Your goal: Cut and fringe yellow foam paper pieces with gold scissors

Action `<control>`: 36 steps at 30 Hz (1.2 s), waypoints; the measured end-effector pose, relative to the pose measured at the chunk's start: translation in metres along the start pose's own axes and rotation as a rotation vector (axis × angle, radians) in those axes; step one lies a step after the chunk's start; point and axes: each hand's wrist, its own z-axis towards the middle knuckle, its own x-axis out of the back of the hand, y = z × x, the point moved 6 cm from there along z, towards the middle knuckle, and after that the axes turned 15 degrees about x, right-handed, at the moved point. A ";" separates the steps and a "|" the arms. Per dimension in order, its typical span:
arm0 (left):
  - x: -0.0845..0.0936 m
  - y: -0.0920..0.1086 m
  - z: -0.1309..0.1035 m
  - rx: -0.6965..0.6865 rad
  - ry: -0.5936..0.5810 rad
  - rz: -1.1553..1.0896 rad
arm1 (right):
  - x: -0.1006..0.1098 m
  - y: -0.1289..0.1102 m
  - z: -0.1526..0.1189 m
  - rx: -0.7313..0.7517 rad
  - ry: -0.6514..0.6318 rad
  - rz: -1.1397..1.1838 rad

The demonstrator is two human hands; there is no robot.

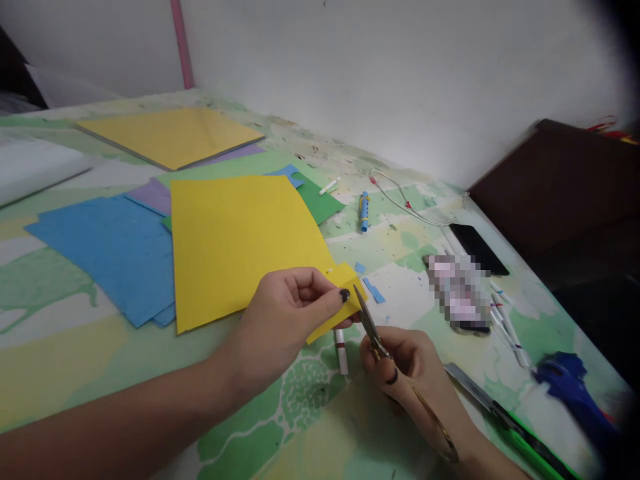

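My left hand (293, 307) pinches a small piece of yellow paper (327, 323) between thumb and fingers, just over the near right corner of a large yellow sheet (240, 240). My right hand (415, 373) is closed around a pair of scissors (373, 330) with gold-coloured handles. Their blades point up and left, with the tips at the right edge of the small piece. Whether the blades are parted I cannot tell. Beneath my left fingers lies a white marker (341, 353). Small blue paper scraps (374, 290) rest just beyond the scissor tips.
Blue sheets (110, 247), a green sheet (317, 200) and a yellow pad (175, 137) lie behind and left. A rolled blue paper (364, 212) sits farther back. On the right are a phone (457, 293), several markers (507, 327), a green cutter (525, 433) and a blue object (570, 383).
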 end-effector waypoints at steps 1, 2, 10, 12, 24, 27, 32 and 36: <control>0.000 0.000 0.000 0.001 0.000 -0.003 | 0.000 0.000 0.000 -0.001 -0.001 0.001; 0.000 0.000 -0.001 0.000 0.001 -0.006 | 0.000 0.000 0.000 -0.002 -0.002 -0.001; 0.000 0.000 0.001 0.018 0.015 0.001 | 0.001 -0.001 -0.001 0.000 0.006 -0.008; 0.001 -0.001 0.001 0.013 0.012 0.002 | 0.000 -0.001 -0.001 0.001 0.004 -0.005; 0.002 0.000 0.002 -0.002 0.025 0.029 | 0.002 0.002 0.000 -0.018 0.015 -0.045; 0.002 -0.001 0.003 -0.004 0.029 0.035 | 0.002 0.003 -0.001 -0.022 0.026 -0.070; 0.002 -0.001 0.002 -0.003 0.024 0.030 | 0.004 0.005 0.000 -0.027 0.035 -0.071; 0.002 -0.001 0.002 0.009 0.026 0.024 | 0.004 0.005 0.001 -0.022 0.041 -0.100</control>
